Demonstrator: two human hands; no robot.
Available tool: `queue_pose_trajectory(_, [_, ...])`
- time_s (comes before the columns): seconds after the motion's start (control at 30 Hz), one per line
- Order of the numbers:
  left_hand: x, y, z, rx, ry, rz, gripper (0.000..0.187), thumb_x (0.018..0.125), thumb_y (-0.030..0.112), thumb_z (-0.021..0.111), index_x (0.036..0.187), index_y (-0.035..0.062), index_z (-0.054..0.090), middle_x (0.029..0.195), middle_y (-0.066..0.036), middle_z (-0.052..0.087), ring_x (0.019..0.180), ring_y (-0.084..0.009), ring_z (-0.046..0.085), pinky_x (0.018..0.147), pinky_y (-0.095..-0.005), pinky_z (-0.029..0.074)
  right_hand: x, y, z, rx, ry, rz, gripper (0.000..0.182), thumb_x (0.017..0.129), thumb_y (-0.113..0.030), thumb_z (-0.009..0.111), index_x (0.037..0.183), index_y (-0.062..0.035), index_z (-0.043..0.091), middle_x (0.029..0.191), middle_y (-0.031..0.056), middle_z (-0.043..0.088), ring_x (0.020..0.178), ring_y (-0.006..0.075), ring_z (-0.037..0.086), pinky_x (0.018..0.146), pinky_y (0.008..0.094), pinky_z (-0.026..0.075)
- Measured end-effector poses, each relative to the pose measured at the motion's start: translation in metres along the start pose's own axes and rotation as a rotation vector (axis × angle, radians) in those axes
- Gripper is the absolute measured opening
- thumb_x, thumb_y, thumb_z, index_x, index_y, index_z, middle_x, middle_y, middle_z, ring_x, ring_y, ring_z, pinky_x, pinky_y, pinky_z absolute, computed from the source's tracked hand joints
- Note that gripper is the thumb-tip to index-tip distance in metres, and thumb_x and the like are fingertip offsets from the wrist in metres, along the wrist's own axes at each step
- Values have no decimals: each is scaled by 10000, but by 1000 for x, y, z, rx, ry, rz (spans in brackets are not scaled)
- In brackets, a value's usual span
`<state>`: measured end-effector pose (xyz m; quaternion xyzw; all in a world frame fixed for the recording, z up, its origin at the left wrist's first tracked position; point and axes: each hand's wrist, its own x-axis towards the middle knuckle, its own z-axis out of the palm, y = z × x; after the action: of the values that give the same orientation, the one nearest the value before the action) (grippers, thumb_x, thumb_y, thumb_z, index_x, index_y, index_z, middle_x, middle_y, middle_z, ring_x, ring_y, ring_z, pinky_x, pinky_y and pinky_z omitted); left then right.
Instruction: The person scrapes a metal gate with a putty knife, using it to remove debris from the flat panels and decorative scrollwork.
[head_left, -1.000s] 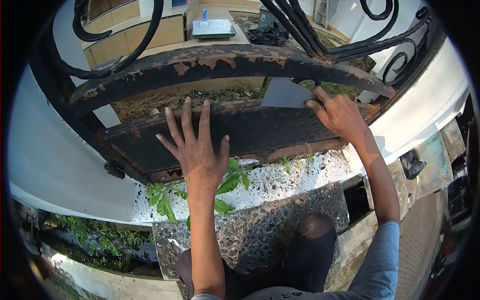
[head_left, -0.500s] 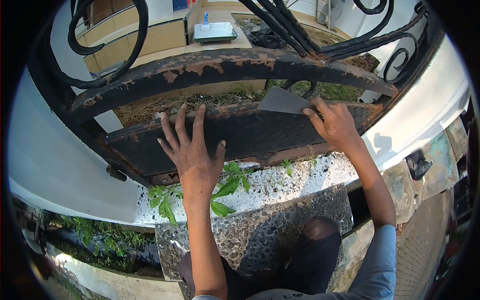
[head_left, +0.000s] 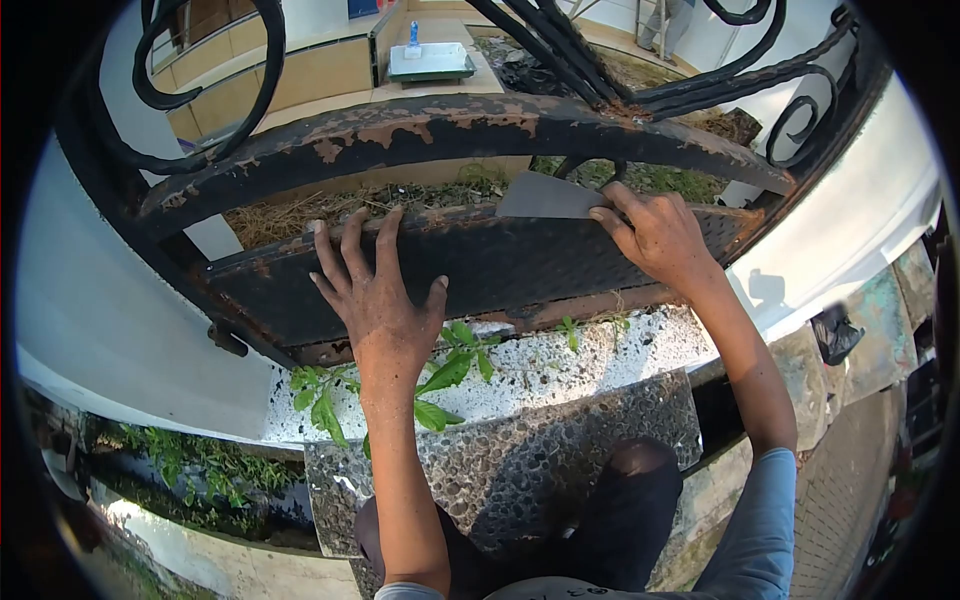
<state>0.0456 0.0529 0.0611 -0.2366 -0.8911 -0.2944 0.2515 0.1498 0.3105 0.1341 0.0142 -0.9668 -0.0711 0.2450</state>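
A black metal gate panel [head_left: 480,265] with rusty, peeling edges stretches across in front of me. My left hand [head_left: 378,295] lies against it with fingers spread, their tips over the panel's top edge. In my right hand [head_left: 660,235] is a flat grey scraper [head_left: 548,197], its wide blade pointing left along that top edge. The fingers wrap round the handle end, which they hide. Above runs a curved gate rail [head_left: 420,137], its black paint flaked to brown patches.
Scrolled black bars [head_left: 270,60] rise above the rail. Beyond the gate, a paint tray [head_left: 432,62] bears a blue-handled brush [head_left: 413,42]. Green weeds [head_left: 440,385] grow by the white speckled ledge [head_left: 540,365]. A pebbled slab [head_left: 480,450] lies under my knees, beside a drain [head_left: 220,485].
The scraper and my right hand have slid a little left along the panel's top edge. My left hand stays at the panel, its fingers slightly more bent.
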Motion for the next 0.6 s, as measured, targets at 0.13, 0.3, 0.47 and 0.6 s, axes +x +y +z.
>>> queue_pose_trajectory(0.13, [-1, 2, -1, -14, 19, -16, 792, 652, 157, 791, 1357, 205, 434, 1417, -102, 321, 1397, -393, 142, 1112, -619, 186, 10, -14, 1, 52, -37, 40, 298, 942, -366, 529, 1050, -95, 588, 533, 137, 572, 548, 378, 588, 594, 463, 493])
queue_pose_trajectory(0.3, [-1, -1, -4, -8, -9, -3, 787, 663, 165, 787, 1362, 217, 429, 1411, -104, 312, 1408, -382, 126, 1099, -658, 179, 0, -3, 6, 193, -51, 1, 364, 935, -376, 543, 1118, -65, 587, 700, 159, 636, 670, 354, 619, 717, 442, 495])
queue_pose_trajectory(0.47, [0, -1, -3, -10, -28, -12, 807, 667, 171, 784, 1380, 227, 409, 1434, -102, 287, 1422, -376, 85, 1101, -673, 139, -20, 0, 0, 252, 21, 110, 364, 927, -347, 570, 1065, -13, 603, 671, 155, 611, 601, 336, 588, 639, 402, 463])
queue_pose_trajectory(0.6, [0, -2, -1, -12, -40, -29, 839, 659, 166, 787, 1394, 244, 393, 1459, -83, 268, 1430, -366, 57, 1116, -653, 109, -17, 3, 5, 158, 134, 54, 326, 916, -333, 590, 1008, -20, 609, 537, 132, 554, 479, 340, 545, 515, 389, 425])
